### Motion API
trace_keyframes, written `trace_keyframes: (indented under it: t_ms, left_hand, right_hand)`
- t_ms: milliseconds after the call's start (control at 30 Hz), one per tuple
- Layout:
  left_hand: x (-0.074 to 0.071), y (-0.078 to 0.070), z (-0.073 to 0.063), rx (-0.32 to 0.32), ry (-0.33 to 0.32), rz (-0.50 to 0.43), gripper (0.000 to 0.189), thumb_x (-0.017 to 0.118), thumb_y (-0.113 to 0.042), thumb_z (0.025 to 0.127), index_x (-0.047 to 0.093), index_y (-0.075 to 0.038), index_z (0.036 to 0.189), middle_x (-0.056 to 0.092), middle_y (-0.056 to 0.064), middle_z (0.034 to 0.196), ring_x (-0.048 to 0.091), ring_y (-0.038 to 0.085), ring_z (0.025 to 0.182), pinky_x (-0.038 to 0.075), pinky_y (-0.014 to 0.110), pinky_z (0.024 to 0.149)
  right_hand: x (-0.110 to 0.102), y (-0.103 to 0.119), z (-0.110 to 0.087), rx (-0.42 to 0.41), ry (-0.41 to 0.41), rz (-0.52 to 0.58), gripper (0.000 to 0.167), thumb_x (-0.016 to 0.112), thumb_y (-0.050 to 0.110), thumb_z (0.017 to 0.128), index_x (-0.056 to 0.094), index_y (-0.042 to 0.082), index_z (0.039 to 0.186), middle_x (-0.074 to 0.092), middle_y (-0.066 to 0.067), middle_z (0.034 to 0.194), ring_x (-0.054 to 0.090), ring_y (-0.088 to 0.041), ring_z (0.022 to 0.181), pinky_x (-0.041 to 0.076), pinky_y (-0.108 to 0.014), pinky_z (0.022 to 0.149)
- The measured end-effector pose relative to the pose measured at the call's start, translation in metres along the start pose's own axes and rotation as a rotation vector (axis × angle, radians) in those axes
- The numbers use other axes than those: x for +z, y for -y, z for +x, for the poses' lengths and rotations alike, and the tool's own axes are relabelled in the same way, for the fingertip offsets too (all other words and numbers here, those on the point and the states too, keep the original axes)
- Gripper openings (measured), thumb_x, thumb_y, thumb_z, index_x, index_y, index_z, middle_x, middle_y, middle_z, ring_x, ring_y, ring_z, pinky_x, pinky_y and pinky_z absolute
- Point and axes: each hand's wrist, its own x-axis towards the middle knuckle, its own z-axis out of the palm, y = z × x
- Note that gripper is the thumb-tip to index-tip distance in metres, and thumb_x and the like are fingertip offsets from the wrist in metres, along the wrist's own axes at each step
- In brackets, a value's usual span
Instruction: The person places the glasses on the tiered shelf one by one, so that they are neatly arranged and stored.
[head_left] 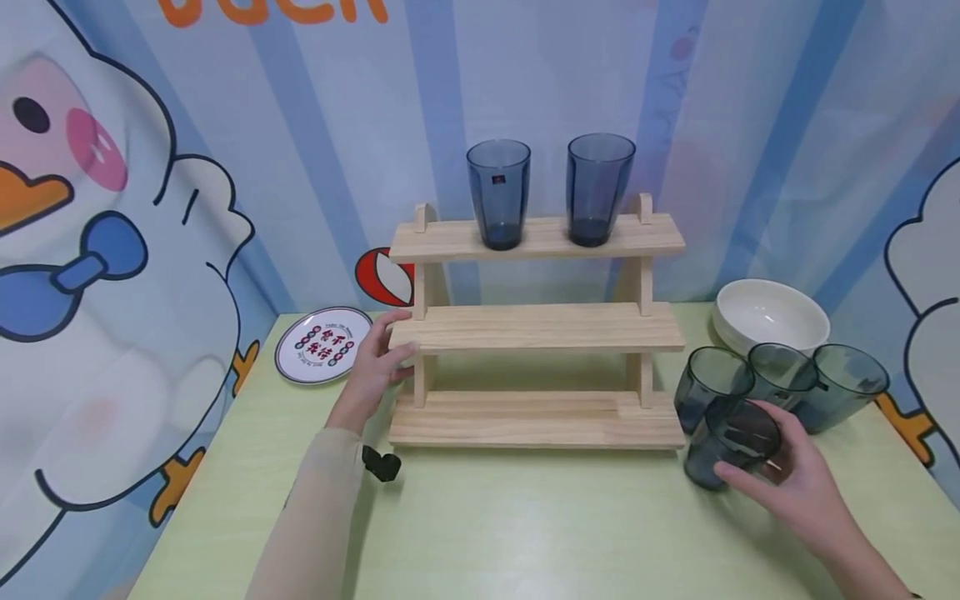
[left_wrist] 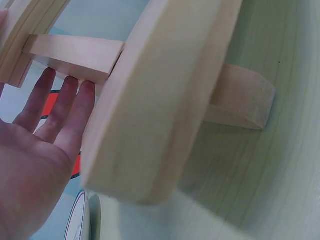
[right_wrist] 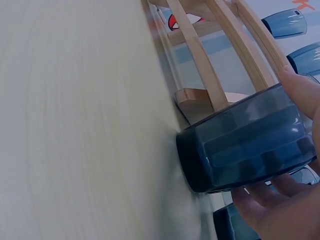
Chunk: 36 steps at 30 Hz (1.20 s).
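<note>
A three-tier wooden stand (head_left: 536,329) stands on the table. My left hand (head_left: 375,362) holds its left side at the middle board, and in the left wrist view several fingers (left_wrist: 65,107) reach an upright below that board. My right hand (head_left: 806,483) grips a blue-grey glass tumbler (head_left: 723,446) near the stand's lower right corner, thumb on one side and fingers on the other. In the right wrist view the tumbler (right_wrist: 245,142) has its base close to the tabletop. Two like tumblers, one left (head_left: 500,196) and one right (head_left: 600,192), stand upright on the top board.
Behind the held tumbler, three more glass tumblers (head_left: 843,387) stand grouped at the right. A white bowl (head_left: 772,317) is behind them. At the stand's left lies a white plate (head_left: 322,346) with red and blue print. A cartoon-printed backdrop (head_left: 330,167) rises behind the table.
</note>
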Motion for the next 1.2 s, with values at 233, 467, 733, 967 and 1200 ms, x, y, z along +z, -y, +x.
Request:
trace_keyframes:
  t_ms: [233,467,733,967,1200]
  left_hand:
    - [0.001,-0.001,-0.002,-0.006,-0.001,-0.002,0.054,0.066,-0.015,0.102,0.047,-0.026,0.150,0.045,0.015,0.157,0.050,0.039,0.135,0.048,0.065,0.107]
    - [0.001,0.001,-0.001,0.008,-0.001,-0.002,0.054,0.066,-0.013,0.102,0.047,-0.025,0.151,0.046,0.017,0.154,0.052,0.037,0.132,0.049,0.064,0.106]
    - [0.002,0.001,-0.001,0.016,0.009,0.003,0.055,0.066,-0.014,0.102,0.046,-0.025,0.152,0.046,0.016,0.155,0.052,0.036,0.132,0.049,0.063,0.106]
    - [0.002,0.000,-0.001,0.015,0.007,0.001,0.055,0.066,-0.013,0.102,0.047,-0.024,0.152,0.047,0.017,0.152,0.053,0.036,0.130,0.050,0.062,0.106]
    - [0.000,0.000,-0.002,0.013,0.005,0.010,0.055,0.067,-0.016,0.102,0.047,-0.026,0.152,0.046,0.017,0.155,0.052,0.037,0.132,0.050,0.062,0.106]
  right_hand:
    - [0.000,0.000,-0.001,-0.026,-0.017,0.040,0.084,0.086,0.003,0.086,0.040,0.011,0.156,0.053,0.014,0.131,0.059,0.007,0.110,0.054,-0.009,0.085]
    - [-0.001,-0.001,-0.001,0.025,-0.023,0.047,0.085,0.087,0.008,0.086,0.040,0.016,0.157,0.053,0.016,0.130,0.058,0.008,0.110,0.054,-0.010,0.084]
    - [-0.002,-0.004,-0.003,0.063,-0.023,0.072,0.087,0.086,0.007,0.087,0.039,0.020,0.159,0.050,0.015,0.133,0.056,0.007,0.113,0.057,-0.014,0.081]
    - [-0.001,-0.004,-0.006,0.066,-0.035,0.069,0.090,0.088,0.006,0.085,0.039,0.021,0.160,0.048,0.013,0.137,0.054,0.009,0.114,0.056,-0.012,0.082]
    - [0.002,0.011,-0.011,-0.016,-0.073,0.209,0.090,0.084,-0.011,0.081,0.044,0.014,0.157,0.055,0.011,0.136,0.060,0.002,0.115,0.055,-0.012,0.085]
